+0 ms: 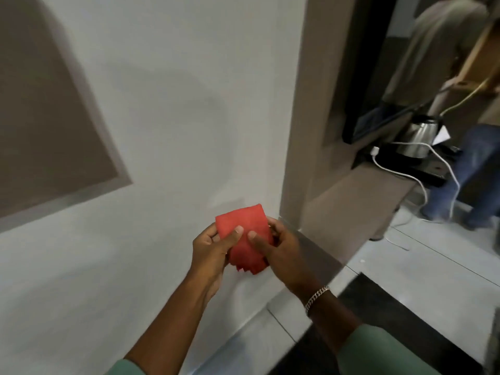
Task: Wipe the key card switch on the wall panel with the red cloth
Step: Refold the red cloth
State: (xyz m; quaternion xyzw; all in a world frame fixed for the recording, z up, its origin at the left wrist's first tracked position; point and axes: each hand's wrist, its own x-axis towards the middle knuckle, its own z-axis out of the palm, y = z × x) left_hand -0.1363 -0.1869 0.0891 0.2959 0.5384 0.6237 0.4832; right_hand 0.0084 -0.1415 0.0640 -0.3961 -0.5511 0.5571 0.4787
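Pale green sleeves (378, 350); a silver chain bracelet (316, 296) circles the right wrist.

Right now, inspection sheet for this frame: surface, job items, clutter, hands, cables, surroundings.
Surface: white wall ahead, with a grey-brown inset panel at upper left.
Job's things: red cloth folded, held in front of the wall; key card switch nothing seen.
Clutter: steel kettle on a dark tray on the ledge at right.
Hands: left hand and right hand both grip the cloth, thumbs on top; chain bracelet on the right wrist.
Cables: white cable runs off the ledge to the floor.
Surroundings: another person stands at far right; dark mat on pale floor tiles.
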